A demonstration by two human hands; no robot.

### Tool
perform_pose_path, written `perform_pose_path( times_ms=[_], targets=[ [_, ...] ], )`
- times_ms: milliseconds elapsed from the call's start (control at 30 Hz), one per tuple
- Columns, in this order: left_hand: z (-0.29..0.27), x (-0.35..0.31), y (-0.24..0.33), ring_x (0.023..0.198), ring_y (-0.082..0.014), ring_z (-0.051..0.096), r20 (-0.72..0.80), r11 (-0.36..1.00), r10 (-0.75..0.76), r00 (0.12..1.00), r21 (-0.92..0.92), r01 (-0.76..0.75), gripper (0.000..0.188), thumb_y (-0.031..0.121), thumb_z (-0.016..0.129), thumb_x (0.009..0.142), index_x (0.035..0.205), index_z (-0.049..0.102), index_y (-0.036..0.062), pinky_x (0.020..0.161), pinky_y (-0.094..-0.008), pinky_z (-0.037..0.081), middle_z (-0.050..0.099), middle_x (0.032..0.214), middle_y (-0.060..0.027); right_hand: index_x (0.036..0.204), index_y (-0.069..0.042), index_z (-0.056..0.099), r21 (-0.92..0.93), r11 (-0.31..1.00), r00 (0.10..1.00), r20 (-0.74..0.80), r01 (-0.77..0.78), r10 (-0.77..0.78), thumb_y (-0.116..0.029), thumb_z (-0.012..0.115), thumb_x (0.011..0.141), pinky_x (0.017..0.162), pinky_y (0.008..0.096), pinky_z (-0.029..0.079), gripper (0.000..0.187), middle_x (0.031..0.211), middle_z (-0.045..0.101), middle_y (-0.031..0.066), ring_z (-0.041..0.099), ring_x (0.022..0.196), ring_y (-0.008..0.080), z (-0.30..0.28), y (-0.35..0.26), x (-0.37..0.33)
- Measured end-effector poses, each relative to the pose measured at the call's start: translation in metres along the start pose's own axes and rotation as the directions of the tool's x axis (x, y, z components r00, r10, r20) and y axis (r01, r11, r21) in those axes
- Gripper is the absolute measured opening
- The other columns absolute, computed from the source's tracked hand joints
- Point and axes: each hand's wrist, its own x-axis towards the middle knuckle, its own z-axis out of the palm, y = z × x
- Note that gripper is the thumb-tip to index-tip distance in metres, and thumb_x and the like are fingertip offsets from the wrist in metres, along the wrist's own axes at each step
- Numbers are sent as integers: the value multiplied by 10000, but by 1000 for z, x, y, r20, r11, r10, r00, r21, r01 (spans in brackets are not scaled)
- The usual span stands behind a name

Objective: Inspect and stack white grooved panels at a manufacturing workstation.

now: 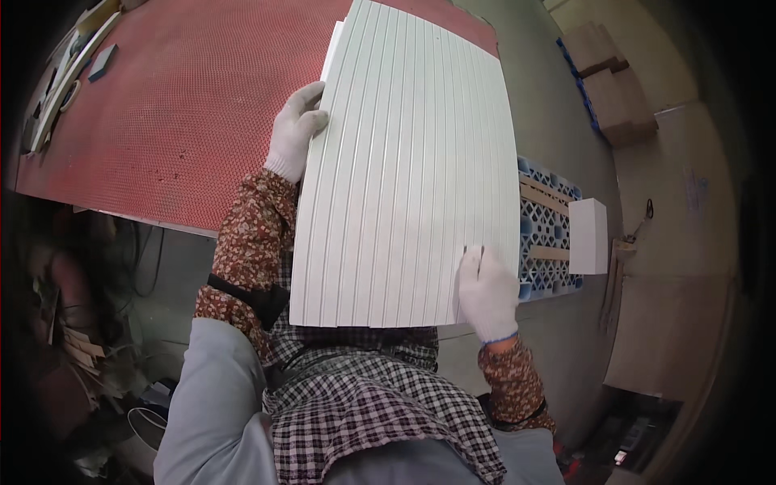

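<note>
A large white grooved panel [408, 170] lies in front of me, its near end reaching over my apron. At its far left, the edge of another white panel [331, 56] shows beneath. My left hand [297, 129], in a white knit glove, grips the left edge; some fingertips are hidden. Over the near right part of the face is my right hand [487, 291], gloved too and closed. Small dark bits show at its fingers, and what they belong to cannot be made out. Whether this hand touches the panel is unclear.
The panel rests over a red-topped table [186, 105] with strips and a small block [103, 62] at its far left. To the right stand a blue pallet [550, 230] with wooden slats and a white box-shaped block [588, 236]. Brown cartons [618, 105] are stacked beyond.
</note>
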Motion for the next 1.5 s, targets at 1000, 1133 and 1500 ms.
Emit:
perform_pose_path(
  times_ms=[1000, 1133, 1500],
  targets=[
    [5, -19, 46, 1300, -379, 586, 85, 983, -47, 995, 182, 31, 806, 273, 763, 837, 1461, 438, -122, 1140, -415, 461, 556, 1406, -312, 906, 77, 568, 105, 984, 946, -306, 145, -106, -286, 514, 1095, 549, 433, 434, 412, 716, 558, 195, 525, 622, 323, -8, 83, 18],
    [16, -15, 38, 1296, -382, 589, 119, 986, -29, 992, 168, 9, 794, 276, 755, 844, 1455, 441, -121, 1130, -415, 472, 559, 1401, -311, 1004, 69, 590, -688, 584, 685, -172, 430, -708, -81, 649, 1005, 493, 485, 395, 161, 724, 498, 185, 512, 581, 393, -16, 77, 26],
    [6, -28, 49, 1356, -380, 531, 41, 967, -39, 998, 252, 28, 740, 271, 706, 872, 1468, 446, -82, 1182, -432, 411, 527, 1454, -274, 1227, 68, 610, -417, 882, 924, -199, 221, -325, -198, 492, 1105, 752, 398, 573, 316, 949, 696, 205, 678, 850, 355, -14, 73, 1]
  ],
)
